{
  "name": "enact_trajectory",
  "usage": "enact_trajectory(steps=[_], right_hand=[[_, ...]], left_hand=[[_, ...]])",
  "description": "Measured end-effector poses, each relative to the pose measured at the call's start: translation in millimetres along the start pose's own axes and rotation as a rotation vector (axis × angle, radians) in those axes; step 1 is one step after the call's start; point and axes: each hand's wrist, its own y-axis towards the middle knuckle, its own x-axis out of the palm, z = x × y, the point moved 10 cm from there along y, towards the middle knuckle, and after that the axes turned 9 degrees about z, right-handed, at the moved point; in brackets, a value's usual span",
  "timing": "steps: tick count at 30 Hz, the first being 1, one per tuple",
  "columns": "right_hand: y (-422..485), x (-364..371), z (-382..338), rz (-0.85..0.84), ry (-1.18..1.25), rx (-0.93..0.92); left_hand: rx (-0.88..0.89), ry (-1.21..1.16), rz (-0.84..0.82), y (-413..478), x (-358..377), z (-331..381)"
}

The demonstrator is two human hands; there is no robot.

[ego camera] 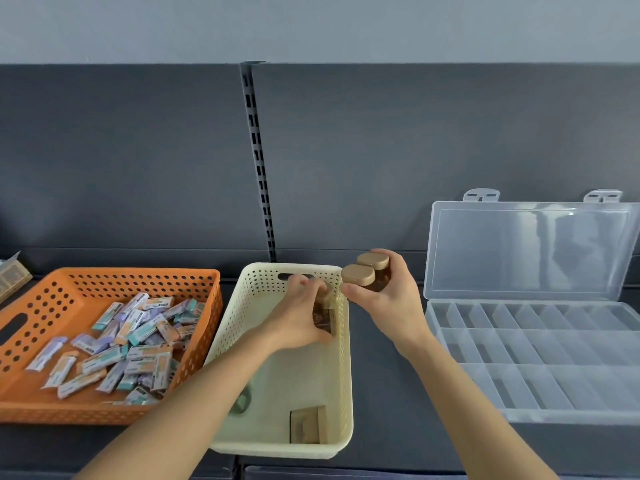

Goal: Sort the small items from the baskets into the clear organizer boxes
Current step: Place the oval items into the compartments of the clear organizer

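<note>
A cream perforated basket (263, 441) stands in the middle of the dark shelf. My left hand (298, 315) reaches into its far right corner and grips a small brown bottle (323, 315) with a tan cap. My right hand (384, 294) hovers just right of the basket's far corner and holds two brown bottles with tan caps (365, 273). A tan box (308, 426) lies at the basket's near end. The clear organizer box (540, 362) sits at the right with its lid (530, 247) propped open and its compartments bare.
An orange basket (41, 410) at the left holds several small pastel packets (128, 344). A greenish round item (242, 401) lies in the cream basket, partly hidden by my left forearm. A slotted metal upright (259, 161) runs up the dark back panel. A cardboard piece (12, 275) shows at the far left.
</note>
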Motion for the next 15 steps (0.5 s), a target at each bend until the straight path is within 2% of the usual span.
enact_trajectory(steps=[6,15], right_hand=[[-3.5,2.5,6.0,-0.016,-0.005,0.023],[-7.9,-2.9,9.3,-0.004,-0.009,0.033]], left_hand=[[-0.003,-0.054,-0.039,-5.3,10.3,2.1],[0.029,-0.031,0.054,-11.4,-7.3,-7.3]])
